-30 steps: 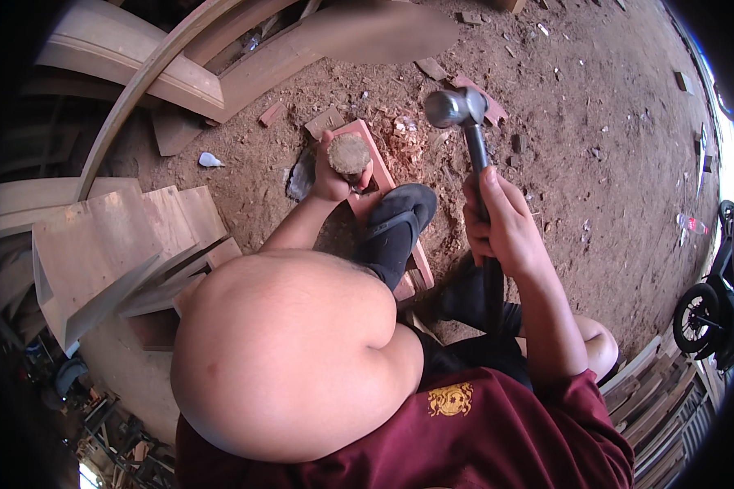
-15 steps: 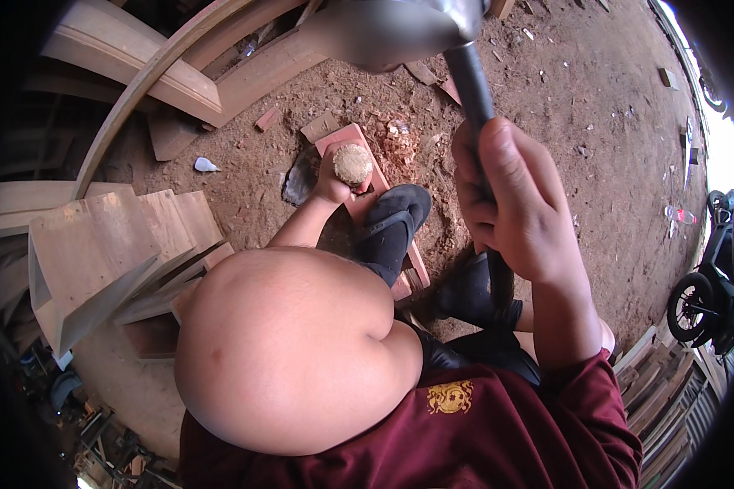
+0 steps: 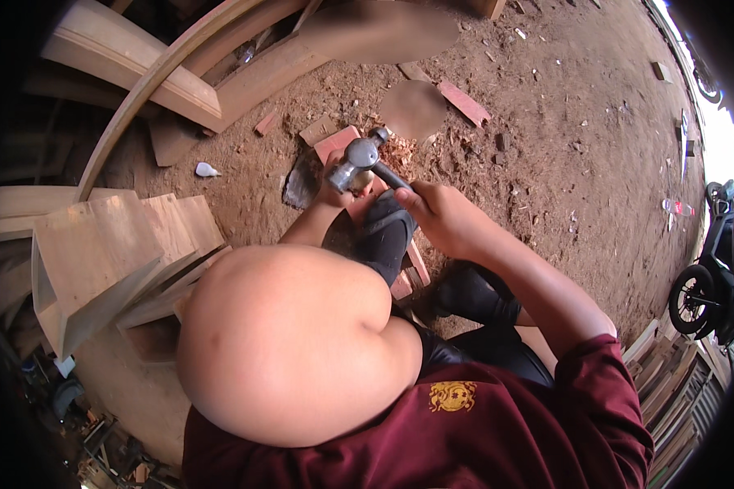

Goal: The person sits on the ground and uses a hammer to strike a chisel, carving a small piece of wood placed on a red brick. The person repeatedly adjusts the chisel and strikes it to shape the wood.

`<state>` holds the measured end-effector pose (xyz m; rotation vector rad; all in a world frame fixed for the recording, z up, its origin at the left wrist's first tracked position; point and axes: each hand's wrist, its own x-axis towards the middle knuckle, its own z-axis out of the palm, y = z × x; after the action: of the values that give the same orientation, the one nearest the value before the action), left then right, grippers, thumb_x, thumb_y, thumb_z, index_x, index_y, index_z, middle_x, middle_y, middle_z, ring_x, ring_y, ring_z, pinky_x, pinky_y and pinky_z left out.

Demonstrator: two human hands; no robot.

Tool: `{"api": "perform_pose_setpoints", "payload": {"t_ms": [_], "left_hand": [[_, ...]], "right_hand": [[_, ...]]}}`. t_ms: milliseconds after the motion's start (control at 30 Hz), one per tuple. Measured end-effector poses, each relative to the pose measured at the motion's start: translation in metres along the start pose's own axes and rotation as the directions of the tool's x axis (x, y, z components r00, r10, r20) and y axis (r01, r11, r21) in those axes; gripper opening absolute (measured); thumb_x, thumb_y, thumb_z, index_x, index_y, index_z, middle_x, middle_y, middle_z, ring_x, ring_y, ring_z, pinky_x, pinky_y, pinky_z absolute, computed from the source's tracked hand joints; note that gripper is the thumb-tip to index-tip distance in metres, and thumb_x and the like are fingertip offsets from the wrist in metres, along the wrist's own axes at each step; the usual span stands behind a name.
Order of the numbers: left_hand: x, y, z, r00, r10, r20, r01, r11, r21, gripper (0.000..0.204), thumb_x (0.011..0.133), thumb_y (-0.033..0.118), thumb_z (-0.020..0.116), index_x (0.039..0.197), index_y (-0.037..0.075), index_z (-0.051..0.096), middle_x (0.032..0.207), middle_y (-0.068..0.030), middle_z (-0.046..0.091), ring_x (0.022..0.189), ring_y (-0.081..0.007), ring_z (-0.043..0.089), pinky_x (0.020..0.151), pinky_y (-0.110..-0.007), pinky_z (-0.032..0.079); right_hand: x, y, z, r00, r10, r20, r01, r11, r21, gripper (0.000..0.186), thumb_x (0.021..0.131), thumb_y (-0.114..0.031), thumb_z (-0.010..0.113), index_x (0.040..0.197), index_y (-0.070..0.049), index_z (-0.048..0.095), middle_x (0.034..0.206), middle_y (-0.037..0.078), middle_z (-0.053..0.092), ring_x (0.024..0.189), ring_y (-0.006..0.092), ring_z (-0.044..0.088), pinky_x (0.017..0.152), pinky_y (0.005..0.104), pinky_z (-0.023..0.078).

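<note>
My right hand (image 3: 442, 213) is closed round the dark handle of a ball-peen hammer (image 3: 362, 153). The metal head is over the top of a wooden-handled chisel (image 3: 364, 181), covering much of it; whether they touch I cannot tell. My left hand (image 3: 331, 192) grips that chisel upright, partly behind the hammer; its blade is hidden. Beneath lies a reddish timber piece (image 3: 334, 143) on the ground, with my sandalled foot (image 3: 390, 218) resting across it.
Wood shavings (image 3: 399, 152) lie beside the timber. Pale boards (image 3: 98, 244) stand at left, and long framing pieces (image 3: 139, 69) at far left. A small white bottle (image 3: 207, 169) is on the dirt. A motorbike (image 3: 701, 297) and stacked planks (image 3: 669, 383) are at right.
My right hand has swung the hammer down and to the left, from raised high to the chisel's top. My left hand keeps its grip in nearly the same place.
</note>
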<state>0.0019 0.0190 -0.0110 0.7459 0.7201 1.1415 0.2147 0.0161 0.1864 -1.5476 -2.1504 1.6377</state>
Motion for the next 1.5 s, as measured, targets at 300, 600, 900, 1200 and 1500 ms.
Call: {"api": "perform_pose_setpoints", "payload": {"t_ms": [300, 600, 900, 1200, 1500], "left_hand": [[0.001, -0.007, -0.011, 0.995, 0.022, 0.095, -0.048, 0.960, 0.277, 0.026, 0.078, 0.012, 0.069, 0.096, -0.003, 0.057, 0.076, -0.0088, 0.062, 0.062, -0.0162, 0.062, 0.056, -0.030, 0.051], [0.010, 0.021, 0.011, 0.995, 0.097, 0.016, -0.095, 0.991, -0.100, 0.035, 0.093, 0.042, 0.045, 0.087, 0.007, 0.048, 0.059, -0.0104, 0.050, 0.040, -0.0166, 0.045, 0.036, -0.025, 0.036], [0.000, 0.041, 0.020, 0.995, 0.086, 0.040, -0.079, 0.985, -0.152, 0.035, 0.088, 0.040, 0.051, 0.077, 0.008, 0.043, 0.057, -0.0090, 0.048, 0.039, -0.0155, 0.043, 0.036, -0.024, 0.034], [-0.009, 0.036, 0.032, 0.963, -0.015, -0.268, -0.017, 0.993, -0.116, 0.038, 0.090, 0.042, 0.051, 0.094, 0.004, 0.055, 0.060, -0.0074, 0.052, 0.042, -0.0161, 0.052, 0.032, -0.026, 0.037], [-0.009, 0.002, -0.015, 0.995, 0.082, 0.051, -0.062, 0.946, -0.317, 0.032, 0.083, 0.036, 0.062, 0.093, 0.008, 0.050, 0.069, -0.0079, 0.055, 0.052, -0.0188, 0.055, 0.041, -0.029, 0.045]], "right_hand": [[-0.012, 0.017, 0.017, 0.991, 0.003, -0.136, 0.021, 0.985, 0.171, 0.042, 0.102, -0.039, 0.038, 0.080, -0.004, 0.047, 0.061, -0.002, 0.043, 0.056, 0.0084, 0.041, 0.052, 0.0282, 0.037], [-0.022, 0.025, 0.005, 0.971, 0.215, -0.108, -0.059, 0.646, 0.761, 0.041, 0.102, -0.046, 0.035, 0.081, -0.010, 0.040, 0.058, -0.004, 0.035, 0.042, 0.0046, 0.029, 0.036, 0.0225, 0.030], [-0.051, -0.046, -0.020, 0.951, -0.058, -0.305, 0.238, 0.765, 0.598, 0.046, 0.101, -0.047, 0.035, 0.083, -0.006, 0.044, 0.058, -0.002, 0.042, 0.046, 0.0067, 0.038, 0.042, 0.0227, 0.034], [-0.016, -0.046, -0.005, 0.984, -0.055, -0.169, 0.114, 0.926, 0.360, 0.044, 0.100, -0.038, 0.043, 0.089, 0.003, 0.058, 0.067, 0.014, 0.056, 0.064, 0.0255, 0.056, 0.060, 0.0376, 0.044], [-0.017, -0.047, -0.001, 0.987, -0.107, -0.118, 0.125, 0.979, 0.159, 0.045, 0.099, -0.038, 0.044, 0.089, 0.003, 0.060, 0.066, 0.024, 0.059, 0.066, 0.0408, 0.062, 0.061, 0.0452, 0.047]]}}
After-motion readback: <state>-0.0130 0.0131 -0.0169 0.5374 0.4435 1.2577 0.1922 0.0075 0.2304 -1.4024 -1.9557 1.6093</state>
